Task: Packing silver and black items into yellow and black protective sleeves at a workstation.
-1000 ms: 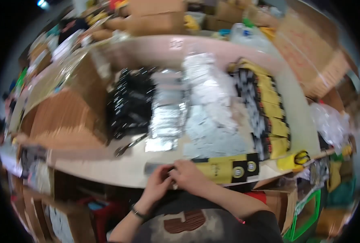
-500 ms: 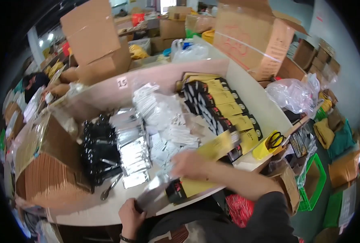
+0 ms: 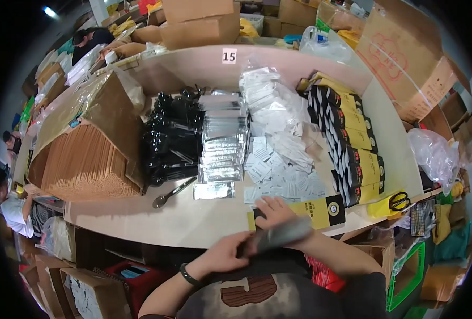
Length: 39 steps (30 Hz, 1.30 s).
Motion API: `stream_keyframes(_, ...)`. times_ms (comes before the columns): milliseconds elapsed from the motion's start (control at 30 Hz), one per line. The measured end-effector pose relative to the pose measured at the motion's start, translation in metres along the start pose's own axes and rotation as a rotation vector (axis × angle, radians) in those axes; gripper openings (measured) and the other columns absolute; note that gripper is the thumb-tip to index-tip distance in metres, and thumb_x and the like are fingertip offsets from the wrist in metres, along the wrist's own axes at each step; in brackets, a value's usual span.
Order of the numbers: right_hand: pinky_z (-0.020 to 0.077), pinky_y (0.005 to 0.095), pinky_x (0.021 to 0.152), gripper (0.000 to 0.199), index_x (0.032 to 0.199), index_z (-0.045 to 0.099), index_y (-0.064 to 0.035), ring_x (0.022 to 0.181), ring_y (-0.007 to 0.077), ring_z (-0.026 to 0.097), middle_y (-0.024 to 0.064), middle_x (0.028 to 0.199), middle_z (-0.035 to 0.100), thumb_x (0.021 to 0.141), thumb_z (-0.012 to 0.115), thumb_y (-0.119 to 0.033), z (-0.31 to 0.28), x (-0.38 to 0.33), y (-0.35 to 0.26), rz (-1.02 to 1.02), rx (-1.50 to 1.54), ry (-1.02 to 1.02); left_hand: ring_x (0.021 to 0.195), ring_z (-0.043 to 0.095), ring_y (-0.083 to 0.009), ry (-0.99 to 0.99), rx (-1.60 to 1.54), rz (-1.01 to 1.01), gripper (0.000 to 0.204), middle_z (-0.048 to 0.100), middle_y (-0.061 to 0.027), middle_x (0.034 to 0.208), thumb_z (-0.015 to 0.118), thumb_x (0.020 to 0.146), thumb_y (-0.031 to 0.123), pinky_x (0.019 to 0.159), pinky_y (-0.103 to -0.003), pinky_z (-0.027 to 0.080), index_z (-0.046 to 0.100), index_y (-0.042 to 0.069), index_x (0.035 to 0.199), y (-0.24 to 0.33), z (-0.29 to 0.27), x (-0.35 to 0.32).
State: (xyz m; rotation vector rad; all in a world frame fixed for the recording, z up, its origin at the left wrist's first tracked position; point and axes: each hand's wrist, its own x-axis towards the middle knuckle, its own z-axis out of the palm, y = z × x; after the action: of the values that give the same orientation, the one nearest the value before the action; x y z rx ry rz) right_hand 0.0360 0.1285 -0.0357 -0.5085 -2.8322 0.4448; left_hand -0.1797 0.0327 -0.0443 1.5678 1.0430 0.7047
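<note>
My left hand [image 3: 228, 253], wearing a dark wristband, is closed around one end of a flat grey, silvery packet [image 3: 281, 235]. Motion blurs the packet, which crosses in front of my right wrist. Fingers spread, my right hand [image 3: 274, 213] rests on a yellow-and-black packet [image 3: 316, 212] lying along the table's near edge. Beyond it are loose white printed slips [image 3: 286, 175]. Silver foil packets [image 3: 222, 141] lie in a column to their left, beside black plastic-wrapped cutlery [image 3: 172, 135]. A single dark spoon [image 3: 173, 193] lies near the front.
An open carton [image 3: 87, 154] packed with brown card sheets stands at left. Rows of yellow-and-black packets [image 3: 355, 143] line the right side. Scissors [image 3: 399, 201] sit in a yellow holder [image 3: 382, 207]. A raised wall [image 3: 193, 64] bounds the table's back. Other people are at far left.
The view has swung, so the table sits farther right and more face-on. My left hand and the silvery packet are now close to my right wrist. My right hand's fingers have spread on the yellow-and-black packet.
</note>
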Motion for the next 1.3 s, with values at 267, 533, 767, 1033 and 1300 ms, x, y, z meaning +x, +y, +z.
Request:
stream_keyframes(267,0.0520,0.0463,0.057,0.035,0.074,0.060,-0.0073,0.064,0.0345,0.066,0.0146,0.067,0.066,0.092,0.062,-0.038,0.020,0.013,-0.024,0.622,-0.044,0.001,0.092,0.063,-0.0363,0.538,0.646,-0.203,0.051,0.063,-0.0170,0.100,0.078,0.070,0.016,0.077,-0.041,0.052,0.057,0.003,0.116,-0.035,-0.018,-0.042)
stream_keyframes(533,0.0538,0.0509,0.068,0.024,0.085,0.067,-0.0029,0.075,0.0411,0.068,0.0211,0.077,0.068,0.084,0.059,-0.026,0.036,0.039,-0.028,0.675,0.242,-0.060,0.089,0.065,-0.0337,0.184,0.752,-0.138,0.058,0.065,-0.0130,0.097,0.079,0.069,0.014,0.075,-0.042,0.053,0.057,0.009,0.123,-0.022,-0.051,-0.045)
stream_keyframes(767,0.0513,0.0501,0.071,0.016,0.090,0.067,-0.0119,0.080,0.0385,0.066,0.0161,0.082,0.069,0.088,0.057,-0.025,0.001,0.052,0.069,0.677,0.082,0.283,0.110,0.056,-0.0386,0.378,0.836,0.076,0.079,0.057,-0.0180,0.120,0.088,0.064,0.026,0.094,-0.047,0.045,0.052,0.002,0.130,-0.018,-0.047,-0.031)
stream_keyframes(1033,0.0505,0.0474,0.086,0.030,0.111,0.069,-0.0066,0.097,0.0374,0.065,0.0166,0.106,0.070,0.089,0.055,-0.020,-0.016,0.009,0.199,1.032,-0.112,0.251,0.112,0.052,-0.0391,0.577,0.907,0.067,0.061,0.055,-0.0177,0.121,0.075,0.076,0.036,0.097,-0.047,0.041,0.056,0.003,0.124,-0.054,-0.035,-0.030)
stream_keyframes(1300,0.0509,0.0414,0.076,0.020,0.095,0.067,-0.0005,0.086,0.0361,0.065,0.0197,0.091,0.068,0.082,0.069,-0.016,-0.010,-0.002,0.186,0.890,-0.035,0.525,0.106,0.055,-0.0334,0.640,0.829,0.029,0.048,0.058,-0.0119,0.112,0.073,0.079,0.033,0.093,-0.045,0.042,0.058,0.006,0.116,-0.060,-0.044,-0.030)
